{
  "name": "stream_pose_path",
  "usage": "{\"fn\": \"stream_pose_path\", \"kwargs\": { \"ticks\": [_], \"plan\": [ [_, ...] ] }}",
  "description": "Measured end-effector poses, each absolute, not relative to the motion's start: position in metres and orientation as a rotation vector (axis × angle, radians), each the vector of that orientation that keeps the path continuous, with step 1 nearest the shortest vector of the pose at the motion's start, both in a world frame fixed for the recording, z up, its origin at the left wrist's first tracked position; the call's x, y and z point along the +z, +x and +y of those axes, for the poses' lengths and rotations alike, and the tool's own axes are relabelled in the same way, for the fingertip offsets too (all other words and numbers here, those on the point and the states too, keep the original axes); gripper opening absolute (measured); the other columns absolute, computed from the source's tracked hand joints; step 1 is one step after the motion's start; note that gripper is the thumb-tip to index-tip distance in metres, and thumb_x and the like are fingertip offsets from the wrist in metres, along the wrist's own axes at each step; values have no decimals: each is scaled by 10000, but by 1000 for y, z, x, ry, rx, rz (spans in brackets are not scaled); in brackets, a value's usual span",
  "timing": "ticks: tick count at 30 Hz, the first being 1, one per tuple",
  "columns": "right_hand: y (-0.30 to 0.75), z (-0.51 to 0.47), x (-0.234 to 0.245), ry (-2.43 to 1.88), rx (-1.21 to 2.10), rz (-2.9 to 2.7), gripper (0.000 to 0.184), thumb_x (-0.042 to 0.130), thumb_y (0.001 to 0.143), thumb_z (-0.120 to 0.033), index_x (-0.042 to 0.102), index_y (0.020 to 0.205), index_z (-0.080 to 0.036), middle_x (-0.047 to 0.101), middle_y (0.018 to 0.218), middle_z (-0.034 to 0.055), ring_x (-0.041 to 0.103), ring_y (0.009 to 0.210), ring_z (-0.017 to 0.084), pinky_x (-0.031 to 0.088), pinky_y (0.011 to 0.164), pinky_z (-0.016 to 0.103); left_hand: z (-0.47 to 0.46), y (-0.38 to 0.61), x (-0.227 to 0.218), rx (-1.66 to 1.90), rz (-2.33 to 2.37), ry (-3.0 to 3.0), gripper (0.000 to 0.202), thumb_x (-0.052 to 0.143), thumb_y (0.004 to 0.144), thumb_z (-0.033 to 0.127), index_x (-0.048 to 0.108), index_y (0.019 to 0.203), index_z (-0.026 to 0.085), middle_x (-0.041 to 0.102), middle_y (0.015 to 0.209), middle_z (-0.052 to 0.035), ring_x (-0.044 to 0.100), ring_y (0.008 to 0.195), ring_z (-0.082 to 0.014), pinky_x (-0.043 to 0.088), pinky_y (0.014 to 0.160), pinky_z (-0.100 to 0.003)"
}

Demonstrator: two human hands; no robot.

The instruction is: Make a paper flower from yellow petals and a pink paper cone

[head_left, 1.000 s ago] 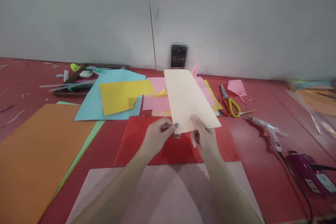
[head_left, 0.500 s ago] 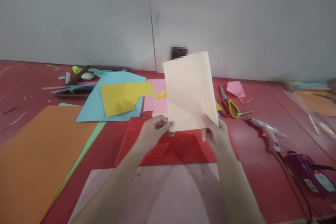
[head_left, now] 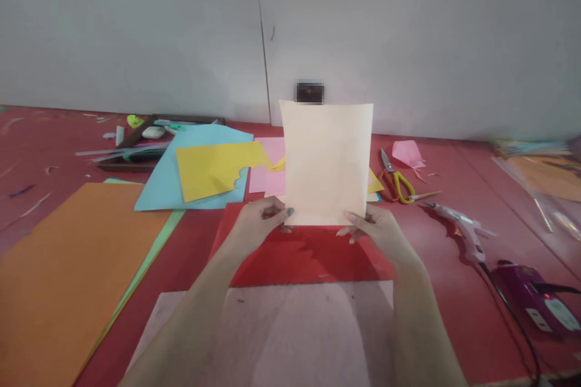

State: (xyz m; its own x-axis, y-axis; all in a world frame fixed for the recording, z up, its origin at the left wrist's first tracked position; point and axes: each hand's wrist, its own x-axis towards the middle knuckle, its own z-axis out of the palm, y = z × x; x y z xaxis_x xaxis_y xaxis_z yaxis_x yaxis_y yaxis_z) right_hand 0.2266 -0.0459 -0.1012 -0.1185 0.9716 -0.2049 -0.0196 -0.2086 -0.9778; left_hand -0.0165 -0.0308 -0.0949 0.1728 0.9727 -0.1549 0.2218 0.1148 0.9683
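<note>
A cream sheet of paper [head_left: 325,163] is held up off the table, facing me, its upper corners curving slightly. My left hand [head_left: 267,214] pinches its lower left corner between thumb and fingers. At the lower right corner, my right hand [head_left: 367,221] grips it the same way, some fingertips showing below the edge. Beneath the hands lies a red sheet [head_left: 308,260], and closer to me a pale pinkish board [head_left: 299,332]. Behind the cream sheet, partly covered by it, are pink paper [head_left: 267,175] and yellow paper pieces.
To the left lie orange sheets [head_left: 68,254], a cut yellow paper [head_left: 209,172] on blue paper [head_left: 158,187], and a dark tray [head_left: 131,166] of tools. On the right are scissors [head_left: 394,178], a glue gun [head_left: 463,230] with its cord, and a purple power strip [head_left: 535,299].
The cream sheet has turned from a tilt to nearly level, and its right side has swung out flatter. My right hand has shifted slightly along the bottom edge to the corner.
</note>
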Motion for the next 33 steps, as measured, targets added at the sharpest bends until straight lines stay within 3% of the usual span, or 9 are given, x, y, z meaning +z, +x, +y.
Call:
{"fn": "stream_pose_path", "kwargs": {
  "ticks": [4, 10, 12, 15, 19, 28, 33],
  "plan": [
    [228, -44, -106, -1303, 1433, -1179, 270, 658, 702, -364, 673, 858, -144, 688, 820, 66, 667, 668, 187, 529, 515, 247, -31, -17, -96, 872, 1269, 1346, 229, 600, 722, 400, 536, 646, 194, 557, 599, 32, 643, 573, -153, 520, 623, -264],
    [226, -43, -109, -1330, 1325, -1163, 299, 674, 685, -353, 688, 915, -163, 693, 927, 50, 621, 880, 201, 530, 705, 291, -30, -19, -96, 856, 1280, 1365, 239, 590, 726, 413, 522, 658, 194, 576, 578, 26, 640, 577, -155, 528, 638, -278],
    [226, -43, -109, -1319, 1337, -1159, 267, 672, 690, -353, 690, 876, -163, 700, 847, 39, 641, 821, 194, 533, 670, 282, -30, -20, -95, 861, 1270, 1356, 243, 596, 722, 408, 513, 654, 190, 571, 587, 30, 640, 576, -150, 527, 626, -267],
    [226, -43, -108, -1311, 1391, -1146, 237, 678, 684, -357, 678, 802, -151, 682, 716, 29, 662, 643, 178, 523, 503, 239, -30, -19, -93, 872, 1275, 1358, 226, 597, 726, 391, 515, 661, 190, 567, 605, 31, 643, 584, -149, 520, 626, -255],
    [227, -43, -105, -1330, 1447, -1103, 275, 702, 650, -369, 667, 792, -136, 681, 799, 66, 668, 600, 186, 514, 434, 222, -31, -18, -93, 896, 1306, 1424, 221, 591, 728, 390, 533, 645, 193, 540, 598, 33, 631, 561, -147, 516, 629, -258],
    [228, -55, -81, -1248, 1627, -1243, 322, 645, 719, -345, 641, 999, -185, 639, 1047, 75, 666, 761, 199, 549, 602, 286, -30, -24, -99, 916, 1172, 1349, 208, 628, 693, 380, 561, 629, 195, 541, 583, 24, 615, 548, -144, 541, 607, -270],
    [221, -57, -77, -1279, 1690, -1282, 269, 642, 719, -300, 671, 958, -180, 688, 910, 77, 661, 753, 234, 536, 622, 313, -32, -22, -98, 850, 1164, 1331, 210, 643, 680, 374, 571, 621, 186, 543, 633, 17, 619, 557, -137, 544, 605, -267]
  ]
}}
